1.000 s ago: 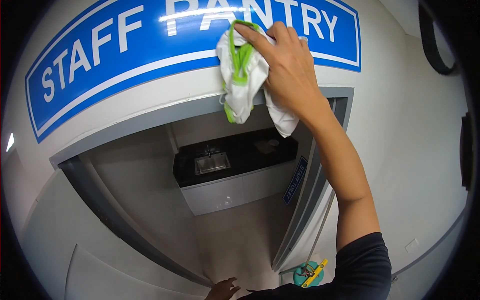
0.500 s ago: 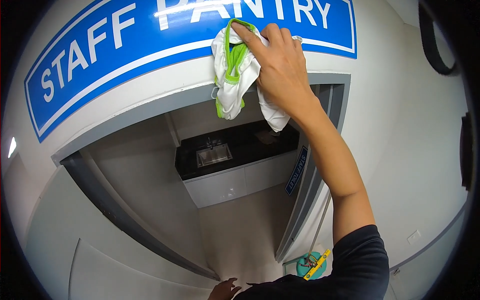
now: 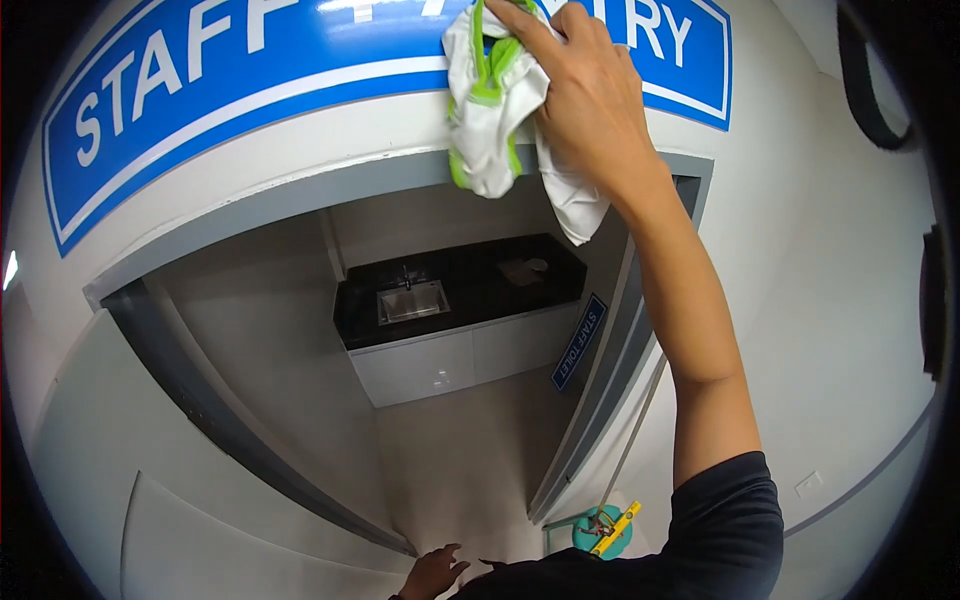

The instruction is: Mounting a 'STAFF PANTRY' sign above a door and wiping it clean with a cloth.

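the right hand point(image 3: 590, 110), at the top centre of the frame, is closed over a white cloth with green trim point(image 3: 495, 110). the fingers point(image 3: 530, 30) lie flat across the bunched fabric and press it against the blue sign point(image 3: 200, 110) above the doorway; the thumb is hidden behind the cloth, so its share in the grip cannot be told. the flat-palm hold appears chosen to spread pressure over the panel rather than to carry the cloth.

the cloth sits on the lower band of the sign, overlapping its white border and the grey door lintel point(image 3: 300, 190) just below. its long axis runs roughly vertical in the frame: the gathered upper part is under the fingers and two loose tails hang down, one toward the lintel at centre, one longer toward the right beside the wrist. the tails hang free, touching nothing that can be made out.

the right forearm rises from the lower right of the frame to reach the sign, in a dark short sleeve point(image 3: 730, 520).

the left hand point(image 3: 435, 572), at the bottom centre, is low, fingers loosely spread, holding nothing.

through the doorway, at frame centre, a black counter point(image 3: 480, 290) with a steel sink point(image 3: 412, 300) stands over white cabinets. a teal bucket point(image 3: 600, 532) stands at the lower right beside the door frame.
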`<action>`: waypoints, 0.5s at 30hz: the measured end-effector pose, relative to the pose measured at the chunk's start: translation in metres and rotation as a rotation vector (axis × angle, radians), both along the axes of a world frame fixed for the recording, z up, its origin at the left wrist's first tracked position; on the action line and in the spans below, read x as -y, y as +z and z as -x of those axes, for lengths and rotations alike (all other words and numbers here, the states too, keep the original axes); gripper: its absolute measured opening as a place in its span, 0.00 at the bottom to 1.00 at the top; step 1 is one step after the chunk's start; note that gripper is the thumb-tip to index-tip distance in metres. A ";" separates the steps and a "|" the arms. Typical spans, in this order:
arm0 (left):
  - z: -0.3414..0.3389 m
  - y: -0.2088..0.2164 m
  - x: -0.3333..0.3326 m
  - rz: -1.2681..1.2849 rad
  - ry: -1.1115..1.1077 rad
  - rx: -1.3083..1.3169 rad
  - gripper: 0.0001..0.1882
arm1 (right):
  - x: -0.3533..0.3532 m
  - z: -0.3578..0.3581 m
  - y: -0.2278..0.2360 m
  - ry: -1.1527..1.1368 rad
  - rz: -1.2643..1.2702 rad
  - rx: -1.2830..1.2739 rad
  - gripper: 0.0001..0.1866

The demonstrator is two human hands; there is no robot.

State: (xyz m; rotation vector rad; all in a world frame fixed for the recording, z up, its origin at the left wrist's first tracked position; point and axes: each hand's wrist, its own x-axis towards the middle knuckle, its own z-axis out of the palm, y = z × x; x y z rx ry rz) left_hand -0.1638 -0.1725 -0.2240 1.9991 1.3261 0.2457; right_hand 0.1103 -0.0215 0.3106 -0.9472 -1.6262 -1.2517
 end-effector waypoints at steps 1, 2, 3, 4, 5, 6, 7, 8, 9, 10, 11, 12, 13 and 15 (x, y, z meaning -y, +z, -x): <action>0.000 -0.003 -0.002 0.012 -0.029 -0.007 0.29 | 0.002 0.001 -0.002 -0.007 0.002 0.004 0.26; 0.000 -0.004 -0.002 0.014 -0.035 -0.003 0.29 | 0.004 0.001 -0.005 -0.051 0.049 -0.009 0.26; 0.000 -0.006 -0.002 -0.025 -0.050 0.005 0.29 | 0.007 0.001 -0.008 -0.097 0.097 -0.023 0.26; 0.000 -0.006 -0.005 -0.073 -0.059 0.011 0.29 | 0.006 -0.001 -0.010 -0.076 0.088 -0.008 0.26; -0.001 -0.007 -0.007 -0.080 -0.061 0.011 0.29 | 0.005 -0.002 -0.008 -0.077 0.080 -0.007 0.26; -0.001 -0.007 -0.008 -0.041 -0.038 0.020 0.29 | 0.005 -0.001 -0.006 -0.062 0.084 -0.024 0.26; -0.001 -0.008 -0.007 0.008 -0.020 0.027 0.29 | 0.004 0.001 -0.004 -0.051 0.096 -0.042 0.26; 0.000 -0.010 -0.010 0.010 -0.024 0.025 0.29 | 0.001 0.003 0.000 -0.003 0.079 -0.058 0.26; 0.000 -0.013 -0.014 -0.034 -0.044 0.001 0.29 | 0.000 0.004 0.000 -0.005 0.081 -0.061 0.26; 0.000 -0.012 -0.014 -0.077 -0.066 -0.022 0.29 | 0.002 0.004 -0.002 -0.018 0.060 -0.047 0.26; 0.000 -0.010 -0.014 -0.074 -0.069 -0.025 0.29 | 0.004 0.004 -0.004 -0.030 0.039 -0.033 0.26; 0.000 -0.007 -0.015 -0.060 -0.081 -0.012 0.28 | 0.007 0.003 -0.009 -0.090 0.092 -0.061 0.26; 0.000 -0.003 -0.019 -0.054 -0.088 0.001 0.28 | 0.005 0.003 -0.008 -0.087 0.088 -0.063 0.26; 0.003 -0.003 -0.021 -0.029 -0.065 -0.010 0.28 | 0.002 0.003 -0.007 -0.050 0.070 -0.060 0.27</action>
